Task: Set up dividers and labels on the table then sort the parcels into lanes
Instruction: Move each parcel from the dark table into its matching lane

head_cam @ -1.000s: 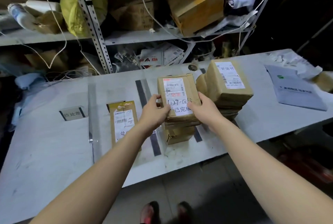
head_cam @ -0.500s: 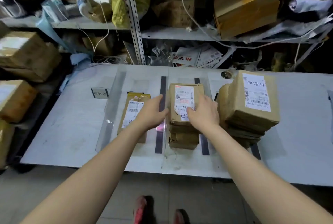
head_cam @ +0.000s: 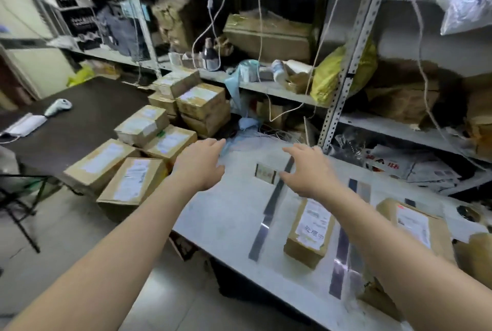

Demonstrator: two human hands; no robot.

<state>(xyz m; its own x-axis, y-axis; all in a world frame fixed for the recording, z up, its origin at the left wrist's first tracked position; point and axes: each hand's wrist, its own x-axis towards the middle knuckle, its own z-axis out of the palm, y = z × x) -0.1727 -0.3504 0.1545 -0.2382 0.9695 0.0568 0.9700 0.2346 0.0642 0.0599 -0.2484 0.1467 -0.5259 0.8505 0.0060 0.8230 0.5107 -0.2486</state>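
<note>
My left hand (head_cam: 203, 164) and right hand (head_cam: 306, 168) hover spread, empty; the brown labelled cardboard parcel (head_cam: 310, 232) lies lengthwise along the grey divider strip (head_cam: 269, 207).

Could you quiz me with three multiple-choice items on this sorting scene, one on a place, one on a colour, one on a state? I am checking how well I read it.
1. Where is the pile of unsorted boxes?
A. on the dark table to the left
B. on the top shelf
C. under the white table

2. What colour is the bag on the shelf by the metal post?
A. red
B. yellow
C. black

3. What are the hands doing?
A. both grip a box
B. one holds tape
C. both open and empty

Answers: 1 A, the pile of boxes rests on the dark table. 2 B, the bag is yellow. 3 C, the left hand and right hand are spread above the white table.
</note>
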